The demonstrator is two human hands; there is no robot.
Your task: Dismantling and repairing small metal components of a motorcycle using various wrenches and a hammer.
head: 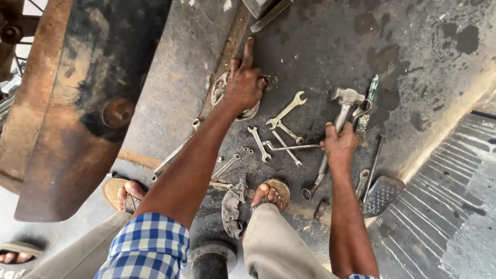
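Observation:
My left hand (243, 82) rests on a round metal part (221, 89) lying on the oily concrete floor, fingers wrapped over it and the index finger pointing away. My right hand (339, 144) grips the handle of a steel hammer (345, 98), whose head points away from me. Between the hands lie several open-ended spanners (285, 111) and a long thin rod (292, 148). A ring spanner (315, 183) lies just below my right hand.
A large rusty metal panel (77, 103) lies at the left. A screwdriver (368, 106), a perforated metal pedal (381, 195), a dirty rag (232, 204) and loose bolts sit near my sandalled feet (271, 194). Another person's foot (15, 253) shows at the bottom left. A ribbed ramp (449, 196) lies right.

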